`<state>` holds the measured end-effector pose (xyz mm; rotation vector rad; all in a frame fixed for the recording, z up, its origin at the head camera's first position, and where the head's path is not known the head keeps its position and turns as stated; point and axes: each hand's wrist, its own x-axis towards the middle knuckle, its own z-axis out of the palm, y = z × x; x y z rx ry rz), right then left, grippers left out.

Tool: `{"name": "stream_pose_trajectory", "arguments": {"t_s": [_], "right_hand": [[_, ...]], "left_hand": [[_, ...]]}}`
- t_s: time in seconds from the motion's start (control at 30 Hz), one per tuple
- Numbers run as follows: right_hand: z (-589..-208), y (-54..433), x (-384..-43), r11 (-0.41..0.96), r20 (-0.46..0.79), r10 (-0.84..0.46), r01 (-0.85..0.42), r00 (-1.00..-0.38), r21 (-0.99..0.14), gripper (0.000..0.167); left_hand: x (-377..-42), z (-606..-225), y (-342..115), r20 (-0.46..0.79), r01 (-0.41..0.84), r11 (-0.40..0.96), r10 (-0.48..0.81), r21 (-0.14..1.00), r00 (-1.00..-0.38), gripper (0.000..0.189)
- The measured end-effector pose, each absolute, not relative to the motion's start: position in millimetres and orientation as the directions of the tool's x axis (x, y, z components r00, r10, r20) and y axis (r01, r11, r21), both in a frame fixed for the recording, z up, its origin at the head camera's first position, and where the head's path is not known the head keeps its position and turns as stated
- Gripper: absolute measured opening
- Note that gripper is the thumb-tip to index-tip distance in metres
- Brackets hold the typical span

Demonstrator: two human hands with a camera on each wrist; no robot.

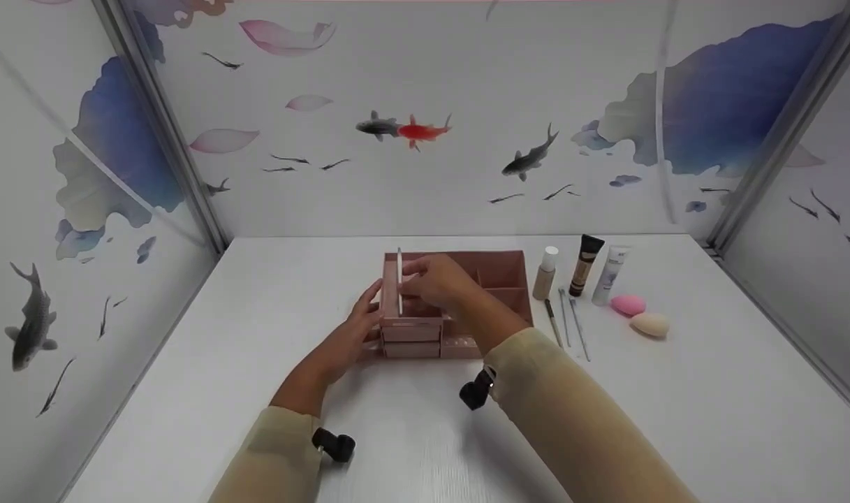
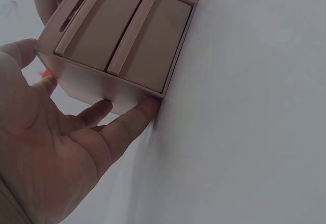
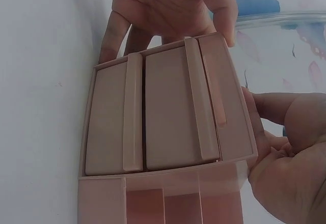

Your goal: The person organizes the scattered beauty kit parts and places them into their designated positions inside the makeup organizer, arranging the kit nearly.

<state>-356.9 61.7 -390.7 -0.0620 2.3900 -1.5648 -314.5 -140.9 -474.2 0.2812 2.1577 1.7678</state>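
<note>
Bracing pink organizer (image 1: 412, 334) w/ L hand (image 1: 348, 335) spread on its side, prob. vs. sliding; touching upright white strip (image 1: 399, 304) w/ R hand (image 1: 438, 283), can't tell if pinching.

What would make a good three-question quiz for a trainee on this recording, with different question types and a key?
1. Which hand touches the outer left wall of the pink organizer?
2. True or false: the pink sponge lies inside the organizer.
3. How many thin tools lie to the right of the organizer? A) two B) three C) four

Key
1. The left hand.
2. False: the pink sponge lies on the table, beside the cream sponge.
3. B.
</note>
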Motion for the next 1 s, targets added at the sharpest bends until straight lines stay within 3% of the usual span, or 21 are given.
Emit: {"name": "stream_pose_trajectory", "arguments": {"t_s": [0.47, 1.0], "right_hand": [[-393.1, 64.5, -356.5, 0.438, -0.181, -0.226, 0.066, -0.957, -0.897, 0.036], [-394.4, 65.5, -354.0, 0.439, -0.13, -0.244, 0.01, -0.961, -0.898, 0.042]], "left_hand": [[-315.2, -473.8, -140.9, -0.152, -0.086, 0.194, 0.358, 0.977, -0.921, 0.058], [-315.7, -472.2, -140.8, -0.149, -0.074, 0.219, 0.35, 0.973, -0.925, 0.06]]}}
